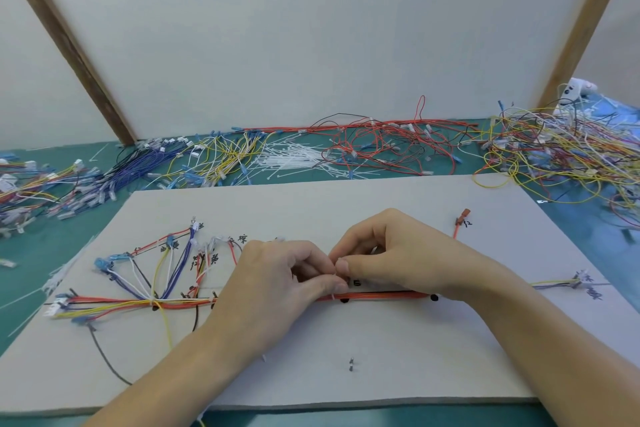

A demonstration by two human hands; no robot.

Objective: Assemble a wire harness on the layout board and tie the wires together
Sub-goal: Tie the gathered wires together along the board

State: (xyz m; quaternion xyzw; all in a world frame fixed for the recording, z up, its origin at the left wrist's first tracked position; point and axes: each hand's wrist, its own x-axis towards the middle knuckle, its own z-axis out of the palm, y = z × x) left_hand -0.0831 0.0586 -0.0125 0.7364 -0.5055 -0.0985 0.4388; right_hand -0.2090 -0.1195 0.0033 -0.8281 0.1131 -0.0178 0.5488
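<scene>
Two hands (332, 270), one layout board (381, 340), perhaps five loose wire heaps (571, 149).

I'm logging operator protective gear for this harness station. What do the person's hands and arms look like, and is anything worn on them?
Both are bare. The left hand and right hand have no gloves, and no rings show on the fingers in view. Both forearms are uncovered up to the frame edge: no sleeves, watch, wristband or strap visible. Fingernails are short and unpainted.

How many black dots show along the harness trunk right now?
3 black dots: at the left fan-out, mid-board, far right. Left hand and right hand may hide more.
</scene>
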